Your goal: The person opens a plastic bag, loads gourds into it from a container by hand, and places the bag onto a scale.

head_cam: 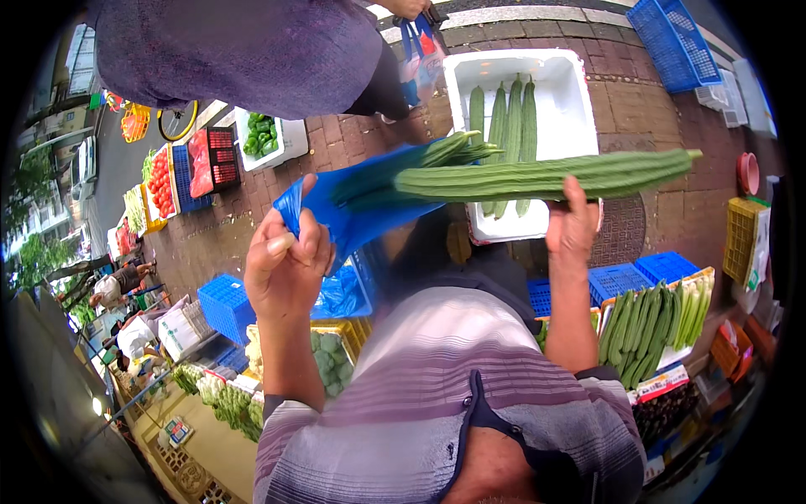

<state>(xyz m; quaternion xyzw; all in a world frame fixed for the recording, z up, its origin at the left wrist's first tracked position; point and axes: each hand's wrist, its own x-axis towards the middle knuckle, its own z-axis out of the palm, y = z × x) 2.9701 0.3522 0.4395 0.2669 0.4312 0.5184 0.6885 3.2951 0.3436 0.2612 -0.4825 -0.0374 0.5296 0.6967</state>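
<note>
A blue plastic bag [384, 170] is gripped at its edge by my left hand [286, 246]. Several ridged green gourds show inside it, and the stem ends of some [453, 150] stick out of its mouth. My right hand [572, 217] holds a long ridged gourd [541, 178] from below. That gourd lies level, with its left end at the bag's mouth. Beyond it is a white foam box [567, 101] with several more ridged gourds [515, 120] inside, partly hidden by the held one.
Before me stands a person in purple clothing [245, 57], near a carrier bag [420, 63]. Green peppers [260, 134] and tomatoes [161, 183] stand in boxes at left. Loofah-like gourds [639, 327] and blue crates [620, 283] lie at right. Broccoli [330, 362] sits by my left arm.
</note>
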